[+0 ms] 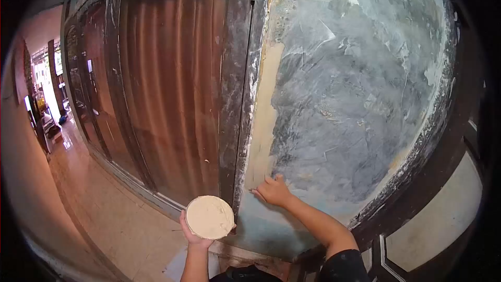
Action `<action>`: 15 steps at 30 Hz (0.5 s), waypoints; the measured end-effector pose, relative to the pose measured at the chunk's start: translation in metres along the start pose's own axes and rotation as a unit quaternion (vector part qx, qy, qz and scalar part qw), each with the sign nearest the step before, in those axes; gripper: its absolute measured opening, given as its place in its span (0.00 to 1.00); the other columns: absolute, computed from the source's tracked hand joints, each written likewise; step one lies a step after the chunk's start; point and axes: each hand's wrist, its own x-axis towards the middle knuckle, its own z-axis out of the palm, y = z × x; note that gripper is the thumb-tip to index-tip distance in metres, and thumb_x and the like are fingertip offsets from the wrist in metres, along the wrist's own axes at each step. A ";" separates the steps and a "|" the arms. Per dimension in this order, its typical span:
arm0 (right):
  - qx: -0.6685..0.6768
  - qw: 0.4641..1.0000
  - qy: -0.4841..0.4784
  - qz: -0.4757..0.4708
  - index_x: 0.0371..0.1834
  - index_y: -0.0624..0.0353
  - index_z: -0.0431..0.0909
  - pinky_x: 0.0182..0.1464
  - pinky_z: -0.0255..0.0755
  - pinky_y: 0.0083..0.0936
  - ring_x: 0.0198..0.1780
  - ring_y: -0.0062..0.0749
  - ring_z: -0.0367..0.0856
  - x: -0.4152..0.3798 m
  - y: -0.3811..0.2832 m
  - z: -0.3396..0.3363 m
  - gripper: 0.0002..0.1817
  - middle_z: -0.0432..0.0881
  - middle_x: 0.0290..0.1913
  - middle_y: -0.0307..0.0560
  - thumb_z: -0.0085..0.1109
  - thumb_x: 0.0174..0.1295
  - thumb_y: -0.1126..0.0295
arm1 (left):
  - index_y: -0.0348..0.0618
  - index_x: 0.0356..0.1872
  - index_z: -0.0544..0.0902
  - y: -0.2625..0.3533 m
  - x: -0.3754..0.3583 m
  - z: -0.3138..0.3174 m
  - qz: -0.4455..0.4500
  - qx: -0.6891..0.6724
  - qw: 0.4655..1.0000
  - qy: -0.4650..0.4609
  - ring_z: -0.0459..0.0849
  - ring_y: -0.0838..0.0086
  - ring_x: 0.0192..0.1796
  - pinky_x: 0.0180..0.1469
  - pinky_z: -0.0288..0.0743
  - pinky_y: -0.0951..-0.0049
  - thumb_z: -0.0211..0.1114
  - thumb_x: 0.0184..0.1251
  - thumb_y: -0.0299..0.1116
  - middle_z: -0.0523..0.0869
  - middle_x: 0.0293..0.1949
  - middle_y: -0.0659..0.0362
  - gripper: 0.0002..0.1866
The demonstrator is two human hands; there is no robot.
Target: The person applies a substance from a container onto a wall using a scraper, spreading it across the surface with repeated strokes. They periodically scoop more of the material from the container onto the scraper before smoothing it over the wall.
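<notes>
My left hand [192,234] is wrapped round the side of a round container of cream-coloured paste [210,217], held low before the dark wooden frame. At the lower end of a beige strip of filler [262,120] on the wall, my right hand [273,190] is closed. Something thin pokes out by its fingertips, too small to name. The patchy grey-green wall [344,109] lies right behind that hand, with pale smears over it. The strip runs upward beside the dark frame [235,89].
Glazed panels with a reddish-brown curtain [172,83] stand at the left. A tiled floor [120,219] runs back to a bright opening at the far left. A dark panelled door [438,214] is at the lower right.
</notes>
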 end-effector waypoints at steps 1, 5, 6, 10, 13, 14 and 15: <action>0.010 0.999 0.016 -0.043 0.25 0.43 0.78 0.41 0.54 0.46 0.34 0.37 0.73 -0.006 -0.003 0.009 0.14 0.75 0.24 0.33 0.71 0.65 0.55 | 0.53 0.76 0.74 0.001 0.001 -0.002 0.001 -0.007 1.000 -0.002 0.73 0.36 0.73 0.60 0.62 0.06 0.46 0.71 0.75 0.75 0.75 0.50 0.45; -0.048 0.997 0.024 0.047 0.23 0.42 0.79 0.41 0.56 0.47 0.38 0.35 0.75 0.049 0.029 -0.037 0.15 0.78 0.25 0.32 0.71 0.65 0.54 | 0.55 0.76 0.74 0.000 0.007 0.000 0.004 0.021 1.000 -0.009 0.73 0.36 0.73 0.60 0.62 0.05 0.45 0.70 0.75 0.75 0.75 0.50 0.44; -0.086 0.991 0.073 0.073 0.23 0.43 0.79 0.42 0.55 0.46 0.36 0.34 0.74 0.065 0.043 -0.051 0.15 0.77 0.25 0.32 0.71 0.65 0.55 | 0.55 0.76 0.74 0.000 0.006 0.002 0.002 0.021 1.000 -0.009 0.73 0.36 0.73 0.60 0.62 0.05 0.45 0.70 0.75 0.75 0.75 0.50 0.44; -0.101 0.966 0.191 0.144 0.24 0.43 0.82 0.45 0.52 0.43 0.32 0.33 0.72 0.087 0.057 -0.083 0.13 0.77 0.24 0.31 0.73 0.63 0.56 | 0.55 0.75 0.75 0.004 -0.002 0.027 -0.052 -0.131 0.990 -0.002 0.74 0.36 0.73 0.61 0.63 0.07 0.45 0.70 0.75 0.75 0.75 0.50 0.44; -0.028 0.993 0.055 0.099 0.25 0.43 0.81 0.43 0.57 0.47 0.37 0.35 0.76 0.037 0.011 -0.034 0.14 0.80 0.26 0.33 0.71 0.64 0.54 | 0.52 0.75 0.75 -0.004 -0.004 0.013 -0.026 -0.013 1.000 -0.010 0.76 0.39 0.72 0.65 0.67 0.15 0.45 0.70 0.75 0.76 0.74 0.49 0.45; -0.006 0.997 0.004 0.073 0.25 0.43 0.81 0.43 0.59 0.48 0.39 0.36 0.77 0.013 -0.004 -0.009 0.14 0.81 0.26 0.34 0.71 0.65 0.53 | 0.51 0.75 0.75 -0.008 0.000 0.001 -0.003 0.007 1.000 -0.003 0.77 0.40 0.71 0.67 0.68 0.18 0.45 0.71 0.75 0.77 0.74 0.49 0.45; 0.016 0.999 -0.021 0.032 0.26 0.44 0.80 0.43 0.60 0.49 0.40 0.37 0.78 -0.008 -0.016 0.013 0.15 0.81 0.26 0.34 0.70 0.66 0.52 | 0.50 0.75 0.75 -0.005 0.007 -0.004 0.025 0.029 0.999 0.001 0.78 0.41 0.70 0.68 0.69 0.21 0.45 0.71 0.74 0.78 0.73 0.50 0.45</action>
